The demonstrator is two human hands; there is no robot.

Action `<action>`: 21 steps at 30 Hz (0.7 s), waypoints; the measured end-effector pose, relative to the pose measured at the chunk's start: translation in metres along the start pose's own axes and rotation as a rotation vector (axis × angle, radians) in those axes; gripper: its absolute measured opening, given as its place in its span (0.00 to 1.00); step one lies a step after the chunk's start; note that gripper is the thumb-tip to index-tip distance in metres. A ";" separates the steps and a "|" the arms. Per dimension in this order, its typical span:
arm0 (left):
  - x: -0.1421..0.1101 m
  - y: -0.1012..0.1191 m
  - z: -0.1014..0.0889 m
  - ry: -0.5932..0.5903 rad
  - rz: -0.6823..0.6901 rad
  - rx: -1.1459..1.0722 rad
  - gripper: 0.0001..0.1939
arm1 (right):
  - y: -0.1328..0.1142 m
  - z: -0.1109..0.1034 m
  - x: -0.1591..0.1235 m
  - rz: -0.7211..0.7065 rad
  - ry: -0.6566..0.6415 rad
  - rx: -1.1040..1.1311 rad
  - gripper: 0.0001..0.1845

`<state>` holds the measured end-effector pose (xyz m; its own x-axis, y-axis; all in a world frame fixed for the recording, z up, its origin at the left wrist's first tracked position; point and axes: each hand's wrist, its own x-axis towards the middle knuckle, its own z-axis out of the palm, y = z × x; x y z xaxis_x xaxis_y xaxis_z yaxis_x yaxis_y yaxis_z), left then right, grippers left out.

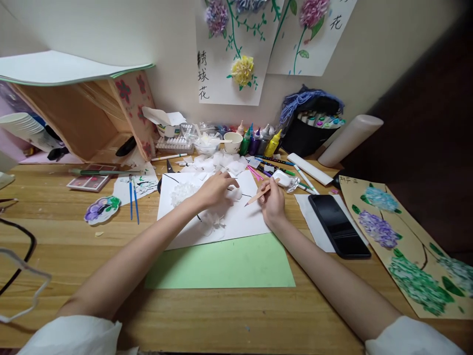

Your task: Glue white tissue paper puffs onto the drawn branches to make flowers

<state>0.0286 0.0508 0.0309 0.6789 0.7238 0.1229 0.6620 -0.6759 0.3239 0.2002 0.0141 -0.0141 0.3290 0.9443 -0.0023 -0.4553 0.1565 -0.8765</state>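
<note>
My left hand [215,190] rests on a white sheet of paper [244,222], fingers curled and pressing a small white tissue piece [235,194] onto it. Two white tissue flowers lie on the same sheet, one [182,193] left of that hand and one [213,223] below it. My right hand [272,199] is closed round a wooden stick [259,195] whose pointed tip aims left toward the tissue piece. A green sheet [225,264] lies under the white one, nearer to me.
A black phone [338,224] lies on white paper at right, beside a tan painting of flowers [402,246]. Paint bottles [258,140], a paper cup [232,142], a marker bag [314,125], loose pens, brushes [133,199] and a palette [101,208] crowd the desk's back and left.
</note>
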 end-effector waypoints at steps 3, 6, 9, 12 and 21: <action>0.000 0.000 -0.001 0.015 0.098 0.057 0.12 | 0.000 -0.001 0.000 -0.004 -0.008 -0.011 0.20; 0.004 0.002 0.002 -0.002 0.167 0.101 0.07 | 0.000 -0.001 -0.001 -0.008 0.000 -0.012 0.20; 0.011 0.000 0.006 0.032 0.146 0.095 0.09 | 0.000 -0.001 -0.001 -0.011 0.008 -0.004 0.20; 0.021 -0.005 0.009 0.068 0.023 0.015 0.10 | 0.000 -0.001 -0.001 -0.023 0.017 0.017 0.19; 0.039 -0.002 0.012 -0.172 -0.202 -0.198 0.11 | -0.001 -0.001 -0.001 -0.020 0.021 0.037 0.20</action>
<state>0.0581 0.0788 0.0241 0.5953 0.7950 -0.1170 0.7253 -0.4689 0.5040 0.2013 0.0131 -0.0142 0.3557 0.9346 0.0040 -0.4785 0.1858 -0.8582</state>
